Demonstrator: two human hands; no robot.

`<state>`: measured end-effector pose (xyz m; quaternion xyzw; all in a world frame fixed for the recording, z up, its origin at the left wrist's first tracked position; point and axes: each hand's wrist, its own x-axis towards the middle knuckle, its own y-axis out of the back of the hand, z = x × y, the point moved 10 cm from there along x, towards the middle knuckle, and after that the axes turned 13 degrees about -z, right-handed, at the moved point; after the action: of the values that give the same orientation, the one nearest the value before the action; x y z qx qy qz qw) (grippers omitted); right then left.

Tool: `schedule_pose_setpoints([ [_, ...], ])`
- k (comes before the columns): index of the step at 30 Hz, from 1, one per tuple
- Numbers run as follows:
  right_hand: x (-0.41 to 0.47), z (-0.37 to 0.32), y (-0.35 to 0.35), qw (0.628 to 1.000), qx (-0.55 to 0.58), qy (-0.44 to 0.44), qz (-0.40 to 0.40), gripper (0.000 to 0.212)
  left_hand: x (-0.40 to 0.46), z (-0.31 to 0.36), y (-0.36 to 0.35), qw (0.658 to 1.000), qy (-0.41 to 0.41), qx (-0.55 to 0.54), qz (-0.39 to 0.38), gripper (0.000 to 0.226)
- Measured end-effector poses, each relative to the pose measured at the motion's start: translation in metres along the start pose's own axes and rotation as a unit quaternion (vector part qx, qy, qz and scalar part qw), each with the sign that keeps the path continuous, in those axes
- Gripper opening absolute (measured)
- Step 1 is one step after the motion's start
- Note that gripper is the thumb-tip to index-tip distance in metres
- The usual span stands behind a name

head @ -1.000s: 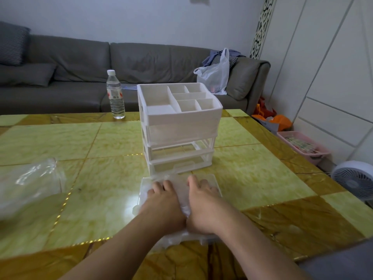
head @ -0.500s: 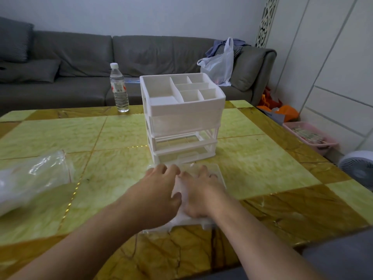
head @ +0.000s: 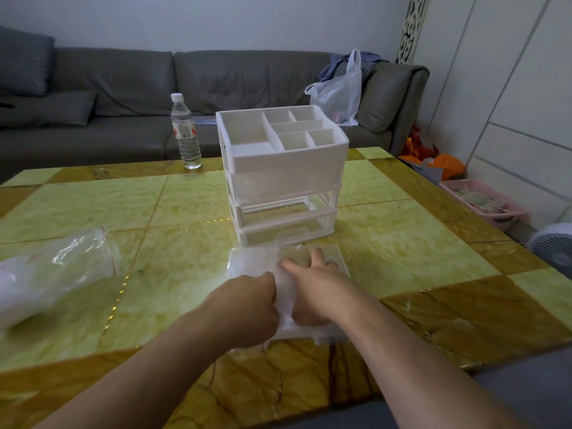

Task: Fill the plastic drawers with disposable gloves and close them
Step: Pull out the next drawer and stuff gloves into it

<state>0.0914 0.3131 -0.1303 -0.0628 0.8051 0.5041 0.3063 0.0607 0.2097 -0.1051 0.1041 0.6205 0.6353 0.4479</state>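
A clear plastic drawer (head: 339, 253) lies pulled out on the table, right in front of the white drawer unit (head: 284, 174). Thin whitish disposable gloves (head: 252, 263) fill the drawer. My left hand (head: 247, 305) is at the drawer's left side with fingers curled, gripping a bunch of the gloves. Beside it, my right hand (head: 315, 289) rests flat on the gloves with fingers stretched forward. The unit's top drawer is shut and looks filled with white; its two lower slots look see-through.
A clear bag of gloves (head: 52, 274) lies at the table's left edge. A water bottle (head: 185, 134) stands at the far edge, behind it a grey sofa with a white plastic bag (head: 340, 94). A pink basket (head: 483, 202) and a fan (head: 554, 249) are on the floor right.
My left hand went from lying flat on the gloves to curling its fingers round them. My right hand stays pressed on the gloves. The view shifted slightly.
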Motion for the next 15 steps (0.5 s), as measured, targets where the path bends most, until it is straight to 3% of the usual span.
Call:
schedule_pose_setpoints([
  [4,0.005,0.002,-0.003,0.999,-0.033,-0.007,-0.005,0.098,0.017,0.019,-0.010,0.996,0.014,0.000,-0.090,0.059],
  [7,0.006,0.001,-0.004,0.999,-0.049,-0.003,-0.006,0.099,0.019,0.014,-0.012,0.994,0.030,-0.033,-0.098,0.057],
  [11,0.010,-0.001,-0.005,0.999,-0.050,-0.005,0.005,0.089,0.009,0.003,-0.005,0.998,0.035,-0.051,-0.009,0.024],
  [15,0.019,-0.003,-0.010,0.998,-0.068,-0.006,0.000,0.087,0.004,0.009,0.013,0.995,0.019,0.040,0.089,0.048],
])
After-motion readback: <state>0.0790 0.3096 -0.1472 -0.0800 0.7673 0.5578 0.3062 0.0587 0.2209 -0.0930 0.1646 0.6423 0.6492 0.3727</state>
